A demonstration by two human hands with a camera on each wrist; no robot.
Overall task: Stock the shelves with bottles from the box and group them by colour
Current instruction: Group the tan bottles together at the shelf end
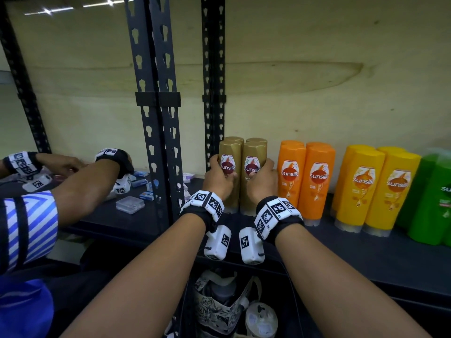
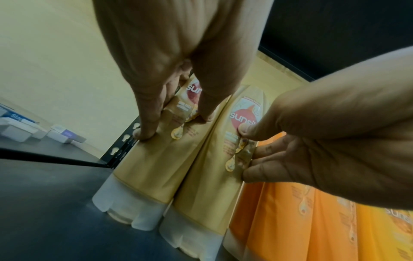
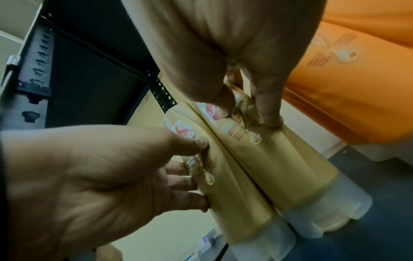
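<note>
Both hands grip gold bottles upright.

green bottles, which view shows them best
The head view. It is the only one with the green bottles, standing at the far right of the shelf past the yellow bottles, though the frame edge cuts them off. Both wrist views show the gold and orange bottles, no green.

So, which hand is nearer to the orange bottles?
Right. The right hand holds the right gold bottle, beside the orange bottles. The left hand holds the left gold bottle, farther away.
</note>
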